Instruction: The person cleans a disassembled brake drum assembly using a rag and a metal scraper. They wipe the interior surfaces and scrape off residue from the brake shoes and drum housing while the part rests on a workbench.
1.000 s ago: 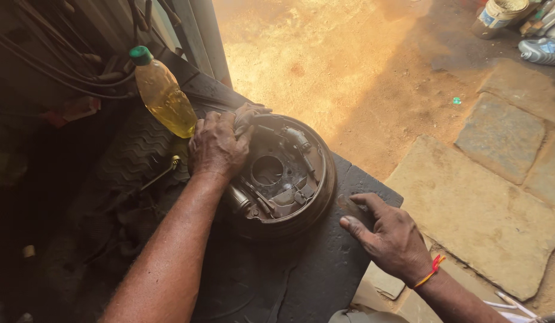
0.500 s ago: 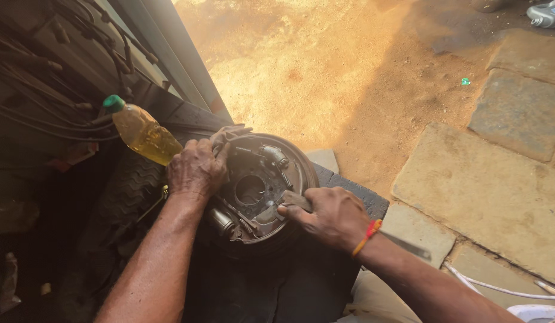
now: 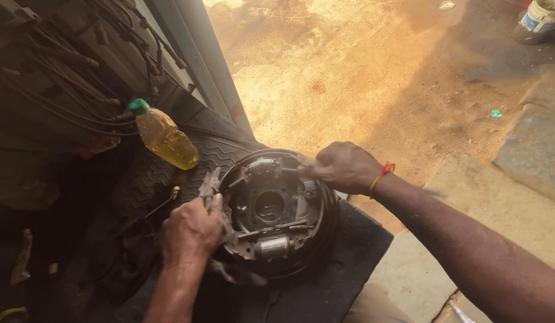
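A round, greasy drum-brake assembly (image 3: 277, 215) with shoes, springs and a small cylinder lies flat on a dark rubber mat (image 3: 349, 263). My left hand (image 3: 192, 230) grips the left brake shoe at the assembly's left edge. My right hand (image 3: 343, 166) reaches over the top right rim, its fingers closed on a spring or small part at the upper edge; the exact piece is blurred. A red and yellow thread band circles my right wrist.
A plastic bottle (image 3: 165, 139) of yellow liquid with a green cap leans behind the assembly at the left. Dark cables (image 3: 80, 72) hang over machinery at the far left. Sunlit dirt ground and stone slabs (image 3: 505, 197) lie to the right; a white bucket (image 3: 537, 18) stands top right.
My right hand left the mat at the lower right and moved up across the assembly to its top right rim. My left hand slid from the top edge down to the left shoe.
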